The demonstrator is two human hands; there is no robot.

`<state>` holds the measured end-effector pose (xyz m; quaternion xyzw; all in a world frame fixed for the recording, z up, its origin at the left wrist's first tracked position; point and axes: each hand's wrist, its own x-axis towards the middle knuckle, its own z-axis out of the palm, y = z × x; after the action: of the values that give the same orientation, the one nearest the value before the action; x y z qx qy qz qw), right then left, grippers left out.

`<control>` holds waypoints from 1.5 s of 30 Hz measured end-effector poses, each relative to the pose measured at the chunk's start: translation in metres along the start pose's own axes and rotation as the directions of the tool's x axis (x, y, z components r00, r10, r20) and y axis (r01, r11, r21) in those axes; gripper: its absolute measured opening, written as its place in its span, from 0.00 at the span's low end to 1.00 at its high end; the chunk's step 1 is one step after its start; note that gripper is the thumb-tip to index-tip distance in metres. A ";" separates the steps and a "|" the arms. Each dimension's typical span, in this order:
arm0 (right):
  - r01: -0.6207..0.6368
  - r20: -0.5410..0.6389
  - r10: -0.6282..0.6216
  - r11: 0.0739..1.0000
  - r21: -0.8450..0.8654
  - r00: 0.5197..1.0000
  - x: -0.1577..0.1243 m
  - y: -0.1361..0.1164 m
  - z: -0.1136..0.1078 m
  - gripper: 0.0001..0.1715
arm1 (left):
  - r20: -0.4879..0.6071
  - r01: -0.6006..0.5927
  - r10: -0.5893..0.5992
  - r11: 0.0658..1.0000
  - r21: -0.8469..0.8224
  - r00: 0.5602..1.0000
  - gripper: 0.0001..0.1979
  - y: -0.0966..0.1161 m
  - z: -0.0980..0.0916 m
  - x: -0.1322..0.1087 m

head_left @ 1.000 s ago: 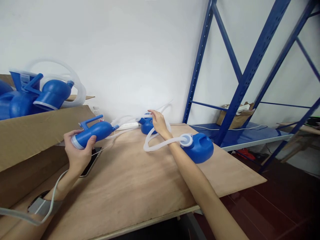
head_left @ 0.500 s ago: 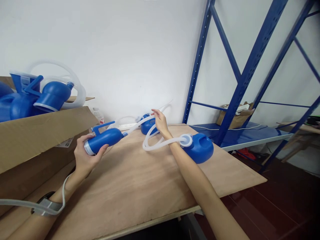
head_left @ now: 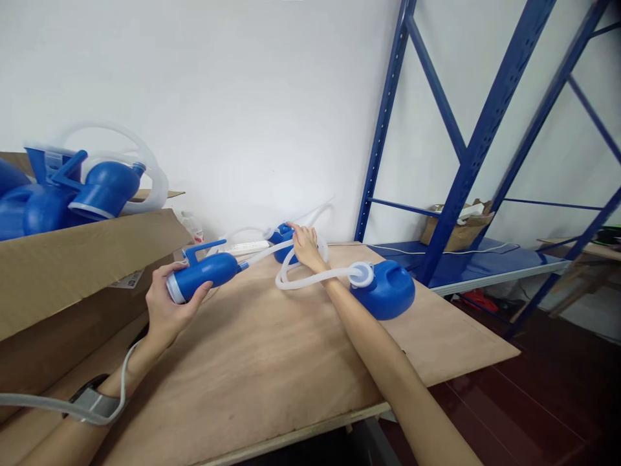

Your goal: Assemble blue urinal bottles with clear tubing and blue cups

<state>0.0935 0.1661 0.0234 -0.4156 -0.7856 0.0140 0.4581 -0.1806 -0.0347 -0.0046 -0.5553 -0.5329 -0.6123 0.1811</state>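
The left hand (head_left: 167, 301) is wrapped around the blue handled piece (head_left: 206, 270), held tilted above the wooden table (head_left: 272, 375), its nozzle meeting a whitish tube (head_left: 264, 254); the right hand (head_left: 306, 248) is at this tube, though I cannot tell how tightly its fingers close; 2 blue jugs stand near it, 1 beside the right forearm (head_left: 369, 333), 1 behind the hand; an open cardboard box (head_left: 92, 262) sits at left, holding more blue pieces (head_left: 104, 188).

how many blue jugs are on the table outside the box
2: the nearer jug on the right, and the farther jug, partly hidden behind the right hand. Others may be hidden.
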 end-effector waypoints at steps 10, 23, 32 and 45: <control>-0.017 -0.174 0.085 0.934 0.356 0.981 0.007 0.017 -0.006 0.25 | -0.028 0.095 -0.095 0.995 -0.011 0.995 0.29 0.003 0.001 0.004; -0.064 -0.148 0.184 0.808 0.586 0.972 0.018 0.019 -0.010 0.16 | 0.037 -0.091 0.090 0.996 0.022 0.995 0.29 -0.007 0.002 -0.003; -0.024 -0.271 0.270 0.748 0.663 0.924 0.020 0.025 -0.005 0.21 | 0.047 -0.114 0.112 0.993 0.036 0.993 0.28 -0.010 0.004 -0.003; -0.080 -0.296 0.259 0.859 0.505 0.919 0.014 0.012 -0.013 0.18 | 0.057 -0.101 0.099 0.994 0.043 0.993 0.28 -0.007 0.002 -0.001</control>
<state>0.1074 0.1787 0.0364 -0.3521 -0.6213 0.1756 0.6776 -0.1849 -0.0306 -0.0096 -0.5936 -0.5230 -0.5746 0.2094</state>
